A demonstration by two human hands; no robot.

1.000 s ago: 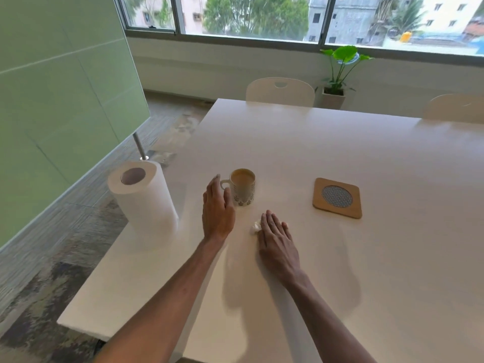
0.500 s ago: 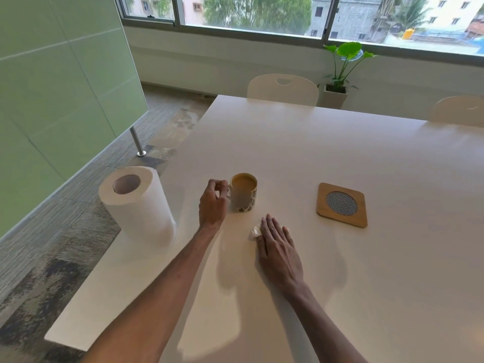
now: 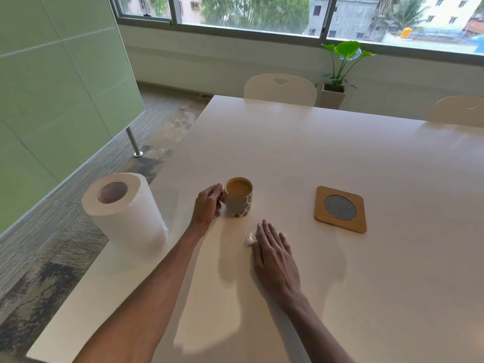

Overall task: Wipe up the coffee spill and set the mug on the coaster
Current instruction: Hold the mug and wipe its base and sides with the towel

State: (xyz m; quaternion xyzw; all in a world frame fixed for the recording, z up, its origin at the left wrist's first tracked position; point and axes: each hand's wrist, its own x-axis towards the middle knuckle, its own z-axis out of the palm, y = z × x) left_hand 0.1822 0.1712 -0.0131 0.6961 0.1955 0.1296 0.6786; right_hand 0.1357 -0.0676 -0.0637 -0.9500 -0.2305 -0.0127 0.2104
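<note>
Coffee [image 3: 237, 186] fills the mug [image 3: 239, 205], handle gripped by left hand [image 3: 207, 205]; right hand [image 3: 275, 254] lies flat on what seems crumpled tissue [image 3: 250, 239].

A white table [image 3: 340, 284] carries four things. The mug [image 3: 238, 197], full of pale coffee, stands upright on it. A paper roll [image 3: 125, 216] stands on end left of the mug, at the table's edge. The wooden coaster [image 3: 340, 209] lies flat to the right of the mug, well apart from it. A small white wad [image 3: 250, 239] lies near the mug, on the person's side, with the right hand [image 3: 275, 255] flat over it and on the tabletop.
</note>
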